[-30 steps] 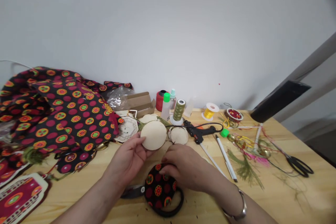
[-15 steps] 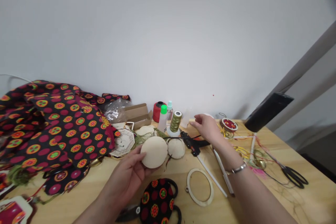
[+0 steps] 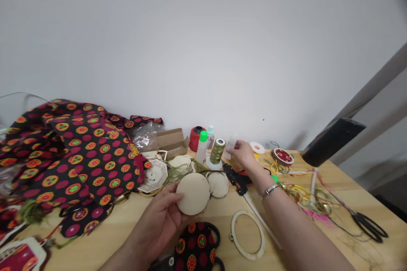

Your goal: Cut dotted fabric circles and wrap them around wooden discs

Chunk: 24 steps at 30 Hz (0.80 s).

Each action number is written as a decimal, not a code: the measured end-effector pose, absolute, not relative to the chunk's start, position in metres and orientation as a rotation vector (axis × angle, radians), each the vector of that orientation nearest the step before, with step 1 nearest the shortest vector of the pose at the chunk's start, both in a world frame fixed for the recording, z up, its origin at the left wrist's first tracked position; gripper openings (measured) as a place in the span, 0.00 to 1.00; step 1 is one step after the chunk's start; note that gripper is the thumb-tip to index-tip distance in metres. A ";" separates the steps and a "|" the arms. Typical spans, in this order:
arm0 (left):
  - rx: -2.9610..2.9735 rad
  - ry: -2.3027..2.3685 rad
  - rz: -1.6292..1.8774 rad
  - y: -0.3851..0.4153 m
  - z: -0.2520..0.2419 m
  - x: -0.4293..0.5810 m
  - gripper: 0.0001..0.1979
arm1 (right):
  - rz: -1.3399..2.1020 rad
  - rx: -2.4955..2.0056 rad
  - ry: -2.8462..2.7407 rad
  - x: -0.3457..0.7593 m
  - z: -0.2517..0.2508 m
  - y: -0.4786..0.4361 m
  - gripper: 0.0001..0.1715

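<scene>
My left hand [image 3: 165, 209] holds a pale round wooden disc [image 3: 193, 194] by its left edge, thumb on top. Behind that disc lies another round piece [image 3: 218, 184] on the table. My right hand [image 3: 244, 153], with a silver bracelet at the wrist, has its thumb and fingers closed on a translucent white bottle [image 3: 232, 143] by the wall. Below that arm is a black glue gun [image 3: 237, 180] with a long white glue stick. A pale oval ring frame [image 3: 233, 230] lies in front. Flower-patterned black fabric [image 3: 193, 247] covers part of black-handled scissors near the front edge.
A heap of patterned fabric [image 3: 92, 148] fills the left. By the wall stand a cardboard box [image 3: 171, 143], red thread [image 3: 196, 137], a green-capped bottle [image 3: 202, 148] and green thread [image 3: 218, 152]. At right are a black cylinder [image 3: 333, 142], scissors [image 3: 370, 226] and tangled cords.
My right hand has moved left to the translucent bottle and closed on it, uncovering a white ring-shaped roll by the wall. My left hand still holds the disc. The view has shifted slightly.
</scene>
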<state>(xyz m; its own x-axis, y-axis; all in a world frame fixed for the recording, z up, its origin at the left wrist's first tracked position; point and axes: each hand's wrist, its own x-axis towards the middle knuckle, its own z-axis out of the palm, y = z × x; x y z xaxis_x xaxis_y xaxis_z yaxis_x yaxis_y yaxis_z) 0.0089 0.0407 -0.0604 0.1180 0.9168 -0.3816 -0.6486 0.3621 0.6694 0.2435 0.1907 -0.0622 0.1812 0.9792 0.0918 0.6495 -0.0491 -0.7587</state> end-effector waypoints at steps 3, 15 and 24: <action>0.393 0.847 1.174 0.040 -0.059 0.009 0.16 | 0.617 -1.762 -1.527 0.244 -0.060 0.186 0.19; 0.426 0.724 1.111 0.039 -0.058 0.008 0.17 | 0.733 -1.073 -1.486 0.254 0.016 0.086 0.22; 0.465 0.685 1.092 0.037 -0.061 0.008 0.19 | 1.184 -0.859 -1.598 0.221 -0.016 0.034 0.33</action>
<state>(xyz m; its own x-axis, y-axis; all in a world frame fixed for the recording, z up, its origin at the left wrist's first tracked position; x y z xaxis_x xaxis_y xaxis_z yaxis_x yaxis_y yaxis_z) 0.0083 0.0369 -0.0612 0.2916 0.9166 -0.2734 -0.6449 0.3995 0.6515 0.2207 0.0342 -0.0158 -0.3157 0.9091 0.2720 0.0041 0.2879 -0.9576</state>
